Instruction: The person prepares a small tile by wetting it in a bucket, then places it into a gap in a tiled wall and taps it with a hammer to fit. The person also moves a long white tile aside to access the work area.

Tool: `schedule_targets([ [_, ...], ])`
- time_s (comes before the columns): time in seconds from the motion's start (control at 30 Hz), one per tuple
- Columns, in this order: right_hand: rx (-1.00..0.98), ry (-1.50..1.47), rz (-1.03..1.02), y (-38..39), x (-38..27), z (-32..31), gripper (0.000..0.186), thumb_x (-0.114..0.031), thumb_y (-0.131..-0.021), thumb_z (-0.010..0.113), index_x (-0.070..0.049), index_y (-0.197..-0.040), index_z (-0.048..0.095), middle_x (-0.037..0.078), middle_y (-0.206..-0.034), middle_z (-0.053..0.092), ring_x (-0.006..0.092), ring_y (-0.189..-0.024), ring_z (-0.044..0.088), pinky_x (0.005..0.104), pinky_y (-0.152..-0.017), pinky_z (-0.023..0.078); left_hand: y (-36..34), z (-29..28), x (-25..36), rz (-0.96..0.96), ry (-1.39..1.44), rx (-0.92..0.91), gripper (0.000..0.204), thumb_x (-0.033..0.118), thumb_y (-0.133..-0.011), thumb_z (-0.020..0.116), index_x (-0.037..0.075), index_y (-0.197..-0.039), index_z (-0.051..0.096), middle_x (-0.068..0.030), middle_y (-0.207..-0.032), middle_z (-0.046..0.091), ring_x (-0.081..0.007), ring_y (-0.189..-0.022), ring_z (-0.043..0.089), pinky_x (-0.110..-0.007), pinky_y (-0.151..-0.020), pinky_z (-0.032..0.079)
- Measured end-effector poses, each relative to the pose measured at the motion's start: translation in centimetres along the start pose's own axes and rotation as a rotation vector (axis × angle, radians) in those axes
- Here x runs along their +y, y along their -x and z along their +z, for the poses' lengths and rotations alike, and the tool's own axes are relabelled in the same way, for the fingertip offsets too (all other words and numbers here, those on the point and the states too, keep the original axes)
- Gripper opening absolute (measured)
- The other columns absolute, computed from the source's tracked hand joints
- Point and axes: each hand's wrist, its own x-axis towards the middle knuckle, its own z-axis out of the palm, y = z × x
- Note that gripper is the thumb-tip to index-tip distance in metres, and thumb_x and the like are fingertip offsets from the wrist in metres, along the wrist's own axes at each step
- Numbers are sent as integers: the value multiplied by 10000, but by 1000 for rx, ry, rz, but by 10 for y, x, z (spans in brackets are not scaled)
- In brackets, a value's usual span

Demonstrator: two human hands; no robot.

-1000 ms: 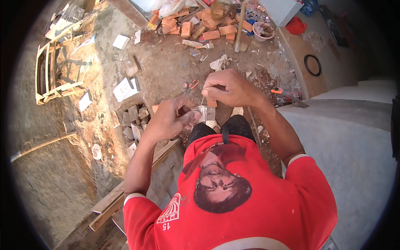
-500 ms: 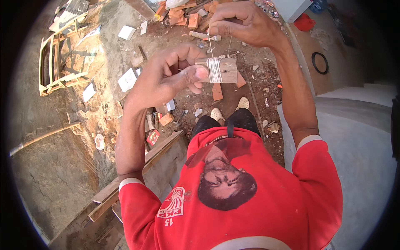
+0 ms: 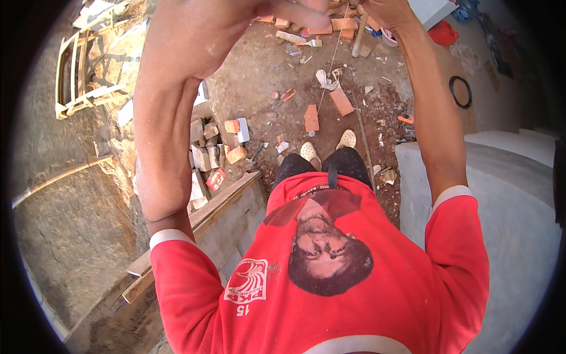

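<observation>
At the upper edge my left hand (image 3: pixel 247 15) is cropped, one digit reaching rightward and the rest out of sight, along with whatever it holds. My right hand (image 3: pixel 377 12), also cropped, sits right of it with fingers curled; their grip is hidden. A thin string (image 3: pixel 332 65) runs down between my raised forearms toward the dirt ground, passing near a crumpled white scrap (image 3: pixel 324 80) and loose red bricks (image 3: pixel 311 118). The wooden block wound with string is not visible now.
Rubble and blocks (image 3: pixel 206 153) lie left of my sandalled feet (image 3: pixel 346 140). Wooden boards (image 3: pixel 141 265) edge a low wall at lower left; a grey concrete ledge (image 3: pixel 424 189) borders the right. Behind are a timber frame (image 3: pixel 73 76), a standing handle (image 3: pixel 359 38) and a black coil (image 3: pixel 460 91).
Both hands have risen to the upper edge, carrying the string-wound block out of view. A longer stretch of string now shows hanging downward.
</observation>
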Motion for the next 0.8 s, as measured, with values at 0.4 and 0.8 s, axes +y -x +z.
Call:
schedule_targets([
  [0.4, -241, -312, 224, 50, -6, 43, 324, -337, -1009, 667, -19, -1017, 726, -29, -782, 601, 65, -723, 550, 236, -650, 449, 17, -33, -5, 37, 276, 212, 318, 220, -1046, 572, -33, -1223, 649, -114, -999, 712, -190, -728, 695, -317, -687, 607],
  [0.8, -37, -291, 190, 87, 14, 20, 337, -345, -1027, 638, -23, -1091, 715, -26, -856, 622, 75, -760, 561, 260, -709, 488, 0, 11, -32, 81, -52, 113, 293, 240, -1005, 670, -50, -1046, 676, -117, -1002, 738, -193, -813, 741, -305, -663, 608],
])
